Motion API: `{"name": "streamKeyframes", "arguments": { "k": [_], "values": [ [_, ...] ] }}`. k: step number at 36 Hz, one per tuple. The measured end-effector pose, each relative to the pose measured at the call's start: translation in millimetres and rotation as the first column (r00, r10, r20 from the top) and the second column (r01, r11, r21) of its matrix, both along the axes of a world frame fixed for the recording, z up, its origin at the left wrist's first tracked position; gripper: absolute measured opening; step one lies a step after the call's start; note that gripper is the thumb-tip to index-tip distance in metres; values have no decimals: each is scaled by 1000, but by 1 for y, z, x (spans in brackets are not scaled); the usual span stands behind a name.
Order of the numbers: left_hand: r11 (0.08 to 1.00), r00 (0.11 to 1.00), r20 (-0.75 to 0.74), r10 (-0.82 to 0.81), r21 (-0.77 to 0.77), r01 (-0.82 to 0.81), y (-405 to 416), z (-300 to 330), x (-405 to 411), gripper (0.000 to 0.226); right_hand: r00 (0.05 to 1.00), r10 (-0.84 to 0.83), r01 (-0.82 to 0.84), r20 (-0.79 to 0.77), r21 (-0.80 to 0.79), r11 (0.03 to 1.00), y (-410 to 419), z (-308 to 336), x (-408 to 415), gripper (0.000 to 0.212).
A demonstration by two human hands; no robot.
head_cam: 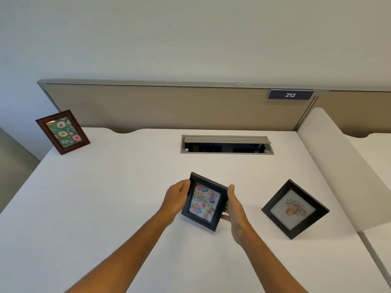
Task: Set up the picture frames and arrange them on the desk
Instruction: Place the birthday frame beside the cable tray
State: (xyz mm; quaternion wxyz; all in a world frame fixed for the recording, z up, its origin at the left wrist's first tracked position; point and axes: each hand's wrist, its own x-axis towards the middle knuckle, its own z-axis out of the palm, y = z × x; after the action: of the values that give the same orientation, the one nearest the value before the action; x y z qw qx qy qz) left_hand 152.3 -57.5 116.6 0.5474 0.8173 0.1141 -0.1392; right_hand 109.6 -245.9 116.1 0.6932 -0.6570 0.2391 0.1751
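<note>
A black frame with a birthday balloon picture [203, 201] is held over the middle of the white desk [110, 197], tilted. My left hand [176, 197] grips its left edge and my right hand [233, 205] grips its right edge, fingers behind it. To the right, a second black frame with a flower picture [295, 209] rests on the desk, turned like a diamond. A brown wooden frame with a doughnut picture [62, 132] stands upright at the far left corner.
An open cable hatch [226, 144] is sunk into the desk behind the held frame. A beige partition [169, 106] with a "212" label [290, 95] closes the back. A white divider [338, 157] runs along the right edge.
</note>
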Motion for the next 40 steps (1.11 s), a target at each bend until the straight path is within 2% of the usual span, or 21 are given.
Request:
{"name": "streamKeyframes", "arguments": {
  "k": [9, 17, 21, 24, 28, 34, 40],
  "values": [
    [995, 994, 35, 102, -6, -102, 51, 14, 16, 37, 995, 95, -94, 33, -9, 995, 51, 16, 42, 57],
    [983, 982, 40, 185, -13, -184, 90, 28, 43, 45, 988, 146, -145, 53, -17, 989, 97, 28, 87, 55],
    [980, 980, 32, 195, -39, -194, 103, 33, 64, 45, 984, 170, -168, 50, -34, 985, 115, 34, 119, 65],
    [978, 979, 19, 201, -66, -199, 110, 36, 84, 41, 982, 183, -181, 52, -35, 983, 124, 38, 146, 70],
    [973, 978, 9, 211, -97, -209, 117, 39, 117, 36, 981, 185, -184, 63, -18, 983, 133, 40, 188, 56],
    [967, 973, 14, 230, -112, -227, 124, 38, 177, 49, 980, 189, -186, 69, -42, 982, 141, 36, 258, 59],
    [965, 969, 13, 249, -95, -246, 127, 35, 237, 53, 982, 182, -181, 51, -25, 983, 148, 32, 319, 51]
  ]
}}
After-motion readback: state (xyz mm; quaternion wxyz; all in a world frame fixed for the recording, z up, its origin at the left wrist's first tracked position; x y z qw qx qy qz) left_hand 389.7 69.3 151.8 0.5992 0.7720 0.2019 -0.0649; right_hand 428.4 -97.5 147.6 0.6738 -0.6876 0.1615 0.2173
